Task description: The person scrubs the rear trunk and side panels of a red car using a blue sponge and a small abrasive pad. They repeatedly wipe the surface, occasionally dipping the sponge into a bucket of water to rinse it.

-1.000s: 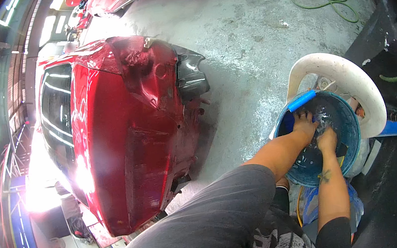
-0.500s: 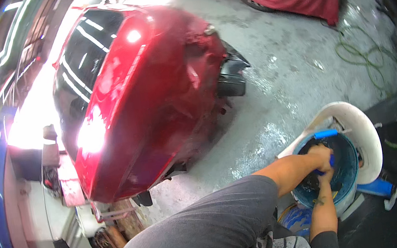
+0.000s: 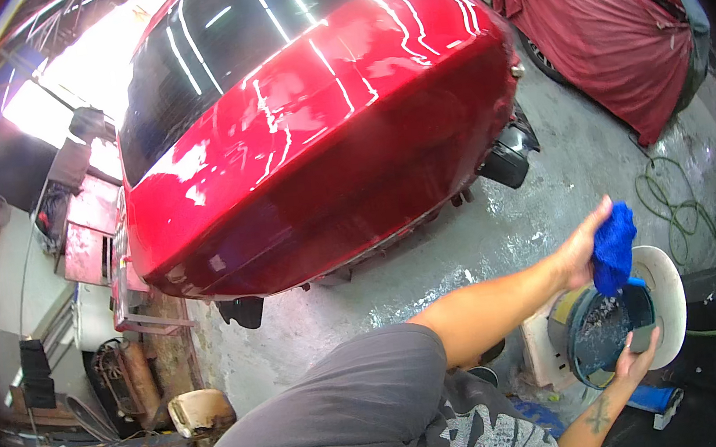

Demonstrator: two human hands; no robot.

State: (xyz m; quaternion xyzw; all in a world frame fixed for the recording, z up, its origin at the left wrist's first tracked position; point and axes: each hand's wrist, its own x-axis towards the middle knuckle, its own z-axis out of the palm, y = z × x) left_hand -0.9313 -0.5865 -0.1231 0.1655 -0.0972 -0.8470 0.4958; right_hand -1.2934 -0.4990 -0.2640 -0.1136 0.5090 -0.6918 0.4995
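Note:
A wet-looking blue cloth (image 3: pixel 614 252) hangs bunched from my left hand (image 3: pixel 581 255), above the far rim of a dark bucket (image 3: pixel 573 336). Water with pale froth (image 3: pixel 606 319) shows inside the bucket. At its near right rim, my right hand (image 3: pixel 633 363) is closed on a small flat grey block (image 3: pixel 644 338), which looks like a sanding pad. Left of the bucket stands a red car (image 3: pixel 342 163), its glossy rear toward me and its bumper area stripped.
Behind the bucket is a curved white plastic shell (image 3: pixel 668 307). A blue tube-shaped object (image 3: pixel 652 399) lies near its base. A green hose (image 3: pixel 669 201) coils on the floor. A second car under a red cover (image 3: pixel 593 38) stands far right. Parts and a bench (image 3: pixel 91 245) line the left.
Both hands have come up out of the bucket and apart. The blue cloth is now lifted in my left hand, the grey block shows in my right. The view has turned.

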